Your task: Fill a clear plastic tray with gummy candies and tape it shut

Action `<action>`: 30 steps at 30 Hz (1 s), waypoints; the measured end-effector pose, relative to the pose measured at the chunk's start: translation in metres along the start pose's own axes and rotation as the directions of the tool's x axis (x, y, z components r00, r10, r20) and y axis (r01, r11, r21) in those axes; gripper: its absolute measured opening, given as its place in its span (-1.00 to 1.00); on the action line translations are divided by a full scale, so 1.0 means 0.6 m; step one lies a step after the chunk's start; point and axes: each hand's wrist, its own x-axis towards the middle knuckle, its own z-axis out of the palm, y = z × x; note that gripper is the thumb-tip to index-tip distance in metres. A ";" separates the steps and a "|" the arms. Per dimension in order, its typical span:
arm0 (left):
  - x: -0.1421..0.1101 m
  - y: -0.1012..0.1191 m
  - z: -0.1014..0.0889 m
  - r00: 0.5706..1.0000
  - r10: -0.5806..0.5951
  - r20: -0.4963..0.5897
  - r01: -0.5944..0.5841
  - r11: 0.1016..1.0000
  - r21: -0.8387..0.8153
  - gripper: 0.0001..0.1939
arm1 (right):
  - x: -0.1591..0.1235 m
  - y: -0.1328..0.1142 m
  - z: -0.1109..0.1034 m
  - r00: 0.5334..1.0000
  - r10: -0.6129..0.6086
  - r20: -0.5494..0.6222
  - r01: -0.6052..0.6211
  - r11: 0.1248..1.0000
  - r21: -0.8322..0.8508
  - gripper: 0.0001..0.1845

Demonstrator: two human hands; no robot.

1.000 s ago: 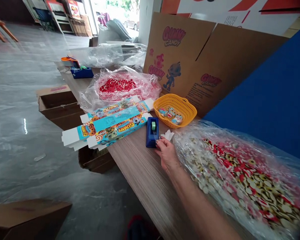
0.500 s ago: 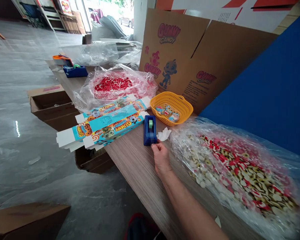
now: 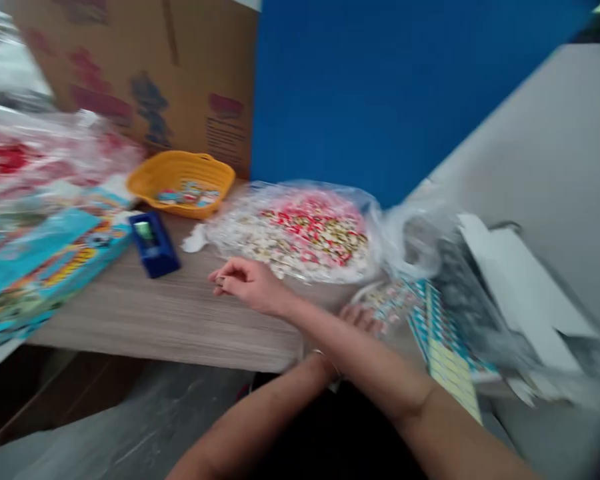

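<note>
The picture is smeared by motion and my arms are crossed. My right hand (image 3: 247,285) lies on the wooden table (image 3: 155,317) in front of a clear bag of red, white and yellow candies (image 3: 305,230). Its fingers are curled into a pinch on something too small to make out. A blue tape dispenser (image 3: 153,243) stands to its left. My left hand (image 3: 363,317) reaches under my right forearm to a printed blue carton stack (image 3: 445,333) at the table's right end. Its fingers are partly hidden and blurred.
An orange basket (image 3: 145,180) with small packets stands behind the dispenser. Flat blue printed cartons (image 3: 45,260) and another candy bag (image 3: 40,157) lie at the left. A brown cardboard box (image 3: 180,73) and a blue panel (image 3: 380,87) stand behind. White sheets (image 3: 520,287) lie at the right.
The view has swung to the right. My right hand has drawn back from the tape dispenser with its fingers pinched. My left arm has come into view, reaching right under it.
</note>
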 end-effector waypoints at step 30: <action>0.021 0.047 0.009 0.991 0.131 0.017 -0.131 0.991 0.006 -0.41 | -0.504 0.192 -0.277 0.846 0.370 -0.384 -0.184 0.878 0.441 -0.49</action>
